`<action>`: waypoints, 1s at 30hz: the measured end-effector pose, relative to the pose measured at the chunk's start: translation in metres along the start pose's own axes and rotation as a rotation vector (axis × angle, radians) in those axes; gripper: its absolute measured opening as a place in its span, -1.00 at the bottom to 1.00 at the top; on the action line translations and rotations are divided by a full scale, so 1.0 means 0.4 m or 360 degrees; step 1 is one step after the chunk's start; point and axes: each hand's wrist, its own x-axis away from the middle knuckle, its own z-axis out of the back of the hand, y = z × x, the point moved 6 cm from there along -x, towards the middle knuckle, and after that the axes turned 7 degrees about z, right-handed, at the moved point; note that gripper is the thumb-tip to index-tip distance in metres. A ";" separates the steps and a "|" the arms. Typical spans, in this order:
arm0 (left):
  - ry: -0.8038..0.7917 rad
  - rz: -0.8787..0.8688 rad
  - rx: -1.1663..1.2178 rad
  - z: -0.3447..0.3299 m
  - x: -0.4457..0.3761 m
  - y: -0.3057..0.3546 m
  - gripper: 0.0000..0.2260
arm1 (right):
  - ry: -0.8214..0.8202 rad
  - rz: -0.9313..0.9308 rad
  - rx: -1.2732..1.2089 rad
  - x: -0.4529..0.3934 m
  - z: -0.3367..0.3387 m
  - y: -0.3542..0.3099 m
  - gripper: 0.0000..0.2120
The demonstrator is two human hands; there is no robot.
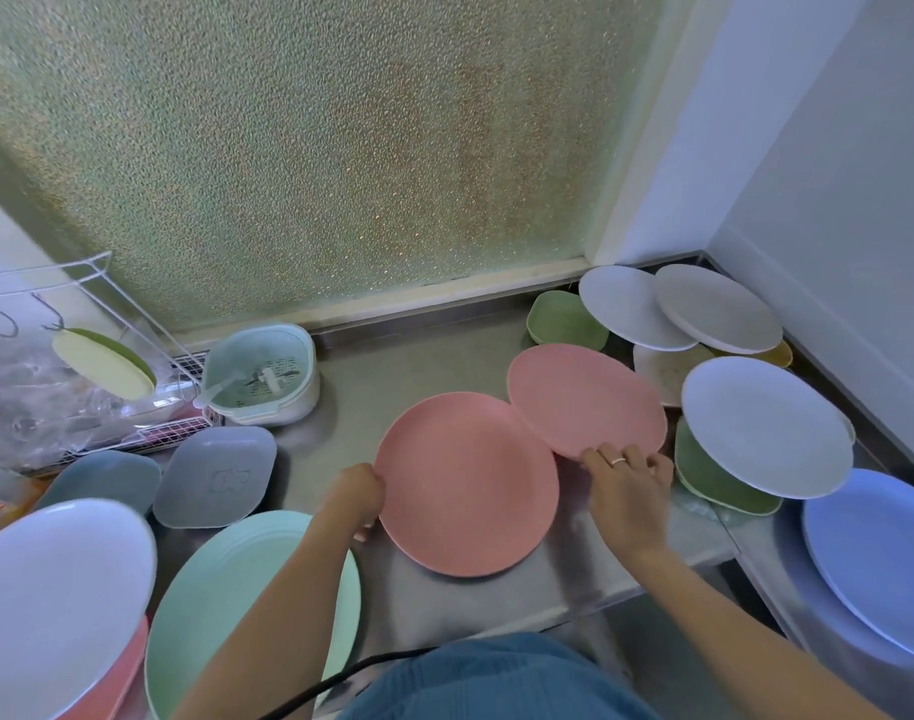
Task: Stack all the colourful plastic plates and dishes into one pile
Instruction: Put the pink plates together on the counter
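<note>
Fingers of the left hand (359, 493) curl round the left rim of a pink plate (465, 483) lying face down on the steel counter (444, 366), while the right hand (629, 478) pinches the near edge of a second pink plate (585, 400), tilted up just beyond its knuckles and overlapping the first plate's far right rim. Right of the right hand, a white plate (766, 426) rests on a green dish (714, 480), with a blue plate (875, 553) further right. Beyond lie two more pale plates (678, 309) and another green dish (564, 319). Left of the left hand sit a grey dish (216, 475), a mint plate (226, 589) and a white plate (55, 600).
</note>
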 end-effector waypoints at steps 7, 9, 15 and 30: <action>-0.0259 -0.0017 0.0272 -0.023 0.013 0.046 -0.80 | 0.0247 0.0503 0.0033 0.049 0.025 -0.155 -0.75; -0.0304 -0.0051 0.0338 -0.036 0.015 0.057 -0.79 | 0.0191 0.0596 0.0038 0.069 0.017 -0.184 -0.77; -0.0380 -0.0167 0.0275 -0.064 0.001 0.068 -0.77 | -0.0151 0.0628 0.0002 0.134 -0.020 -0.200 -0.78; -0.0194 -0.0298 -0.0041 -0.044 0.005 0.089 -0.63 | -0.0718 0.0591 -0.0195 0.143 -0.086 -0.215 -0.79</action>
